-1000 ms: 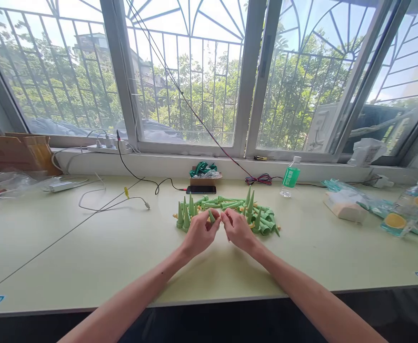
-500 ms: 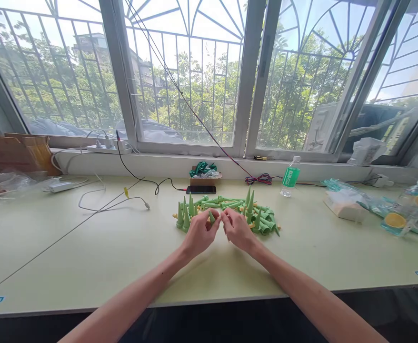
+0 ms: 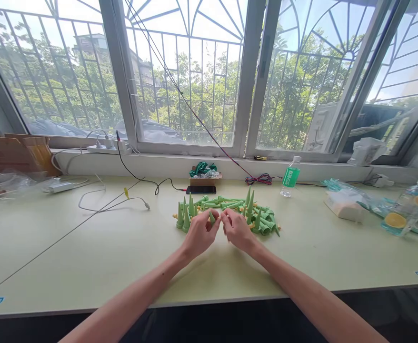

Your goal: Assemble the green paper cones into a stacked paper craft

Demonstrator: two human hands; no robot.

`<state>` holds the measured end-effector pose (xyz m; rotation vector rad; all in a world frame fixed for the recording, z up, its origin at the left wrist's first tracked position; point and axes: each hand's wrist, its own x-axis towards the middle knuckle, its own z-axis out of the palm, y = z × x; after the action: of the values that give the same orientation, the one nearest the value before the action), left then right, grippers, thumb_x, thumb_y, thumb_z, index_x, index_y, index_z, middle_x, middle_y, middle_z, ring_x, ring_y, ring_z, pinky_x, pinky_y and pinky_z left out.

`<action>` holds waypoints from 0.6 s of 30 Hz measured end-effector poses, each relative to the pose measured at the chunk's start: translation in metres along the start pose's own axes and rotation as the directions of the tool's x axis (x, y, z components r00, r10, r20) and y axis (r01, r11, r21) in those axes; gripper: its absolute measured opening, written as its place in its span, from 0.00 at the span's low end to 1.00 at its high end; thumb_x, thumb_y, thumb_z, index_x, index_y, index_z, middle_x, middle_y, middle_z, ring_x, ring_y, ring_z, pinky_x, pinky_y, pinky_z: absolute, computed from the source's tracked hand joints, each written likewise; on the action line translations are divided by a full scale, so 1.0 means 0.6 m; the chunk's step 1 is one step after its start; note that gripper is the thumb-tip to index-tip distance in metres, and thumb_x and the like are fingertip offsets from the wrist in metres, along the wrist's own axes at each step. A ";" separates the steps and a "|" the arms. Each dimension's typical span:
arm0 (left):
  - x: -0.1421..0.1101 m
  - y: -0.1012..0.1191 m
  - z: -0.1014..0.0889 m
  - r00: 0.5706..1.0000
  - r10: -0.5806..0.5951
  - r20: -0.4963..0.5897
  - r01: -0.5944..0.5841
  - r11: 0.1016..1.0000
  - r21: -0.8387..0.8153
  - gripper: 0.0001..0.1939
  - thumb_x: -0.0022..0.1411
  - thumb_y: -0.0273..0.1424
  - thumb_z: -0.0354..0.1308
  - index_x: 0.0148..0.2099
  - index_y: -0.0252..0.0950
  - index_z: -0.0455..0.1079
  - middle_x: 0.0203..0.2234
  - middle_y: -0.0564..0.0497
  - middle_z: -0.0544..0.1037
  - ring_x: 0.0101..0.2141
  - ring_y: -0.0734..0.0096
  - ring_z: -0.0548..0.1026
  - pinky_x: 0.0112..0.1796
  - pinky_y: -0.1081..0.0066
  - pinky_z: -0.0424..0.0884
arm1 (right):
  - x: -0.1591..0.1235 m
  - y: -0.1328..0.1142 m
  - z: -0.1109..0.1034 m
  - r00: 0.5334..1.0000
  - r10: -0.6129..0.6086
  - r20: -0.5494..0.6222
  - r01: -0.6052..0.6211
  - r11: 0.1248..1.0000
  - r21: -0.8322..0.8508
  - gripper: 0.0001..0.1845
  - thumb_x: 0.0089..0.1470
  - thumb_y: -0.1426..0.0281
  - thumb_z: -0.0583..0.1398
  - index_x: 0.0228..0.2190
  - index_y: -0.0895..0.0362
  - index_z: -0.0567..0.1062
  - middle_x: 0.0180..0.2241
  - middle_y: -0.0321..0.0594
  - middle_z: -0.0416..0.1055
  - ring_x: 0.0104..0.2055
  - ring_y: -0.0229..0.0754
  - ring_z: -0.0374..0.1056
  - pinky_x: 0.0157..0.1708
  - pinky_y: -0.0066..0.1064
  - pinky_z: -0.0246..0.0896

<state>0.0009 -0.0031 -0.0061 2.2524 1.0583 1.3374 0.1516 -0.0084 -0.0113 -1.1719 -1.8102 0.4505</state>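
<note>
Head view: the left hand (image 3: 202,232) grasps a green cone (image 3: 212,217), smooth and tapered, above the middle of the tabletop (image 3: 123,267). The cone is seated between thumb and fingers, with its tip tilted up and to the left. The right hand (image 3: 236,229) has its fingers drawn together just beside the left fingertips; what it grips, if anything, is too small for me to tell. Both forearms extend over the near edge.

Similar parts surround the hands on the far side and at both flanks. Upright cones (image 3: 186,220) stand on their wider ends to the left; taller spikes (image 3: 250,207) stand to the right. Lying cones (image 3: 266,225) rest on their sides beyond the spikes, some showing round, hollow ends. Yellow bits (image 3: 279,227), small and irregular, are scattered among them.

Toward the far edge lies a phone (image 3: 201,189), flat, black and glossy, a lead at its left end. Behind it, a small cardboard box (image 3: 205,181) holds crumpled green and silvery foil (image 3: 204,168). A clear plastic bottle (image 3: 290,178) with a green label stands upright farther right along that edge. A thin pale cable (image 3: 116,208) loops across the left part. Near the far left corner, wrinkled transparent film (image 3: 9,183) lies before a brown carton (image 3: 14,152).
</note>
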 end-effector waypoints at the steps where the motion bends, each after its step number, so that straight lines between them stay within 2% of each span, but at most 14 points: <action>1: 0.000 0.001 0.000 1.000 0.002 0.001 -0.002 1.000 0.001 0.08 0.64 0.35 0.53 0.34 0.36 0.65 0.18 0.59 0.62 0.16 0.81 0.56 0.18 0.77 0.53 | 0.000 0.001 0.001 1.000 0.002 -0.002 -0.002 1.000 -0.009 0.17 0.65 0.62 0.47 0.26 0.54 0.63 0.17 0.32 0.64 0.18 0.36 0.59 0.23 0.27 0.49; 6: -0.001 0.008 0.000 1.000 0.019 0.007 -0.019 1.000 -0.018 0.07 0.63 0.34 0.53 0.34 0.36 0.65 0.20 0.58 0.64 0.16 0.82 0.56 0.19 0.77 0.54 | 0.004 0.010 0.003 1.000 0.001 -0.028 -0.003 0.996 -0.092 0.22 0.65 0.60 0.46 0.21 0.55 0.60 0.17 0.32 0.61 0.19 0.35 0.55 0.24 0.28 0.47; 10: -0.001 0.006 0.001 1.000 0.021 0.017 -0.021 1.000 -0.021 0.07 0.63 0.33 0.53 0.34 0.36 0.64 0.19 0.59 0.63 0.15 0.82 0.56 0.19 0.77 0.54 | 0.005 0.011 0.003 0.999 -0.007 -0.038 0.003 0.993 -0.117 0.26 0.65 0.57 0.44 0.19 0.55 0.62 0.17 0.34 0.62 0.20 0.36 0.55 0.24 0.29 0.47; 14: 0.000 -0.001 0.002 1.000 0.003 0.003 -0.003 1.000 -0.011 0.07 0.63 0.34 0.53 0.34 0.36 0.64 0.18 0.58 0.63 0.16 0.81 0.57 0.19 0.77 0.54 | 0.002 0.003 0.000 0.999 0.026 -0.034 -0.028 0.998 -0.055 0.21 0.65 0.58 0.46 0.25 0.55 0.65 0.18 0.33 0.64 0.20 0.36 0.59 0.23 0.27 0.49; 18: 0.000 -0.003 0.002 1.000 0.006 -0.001 -0.006 1.000 -0.002 0.08 0.64 0.35 0.53 0.34 0.36 0.64 0.18 0.58 0.63 0.16 0.80 0.57 0.19 0.77 0.55 | -0.001 -0.001 -0.001 1.000 -0.001 0.008 0.001 1.000 -0.015 0.17 0.65 0.62 0.47 0.28 0.55 0.65 0.18 0.32 0.65 0.19 0.36 0.60 0.24 0.27 0.50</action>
<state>0.0010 -0.0019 -0.0075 2.2557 1.0502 1.3415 0.1519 -0.0093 -0.0107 -1.1807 -1.8241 0.4422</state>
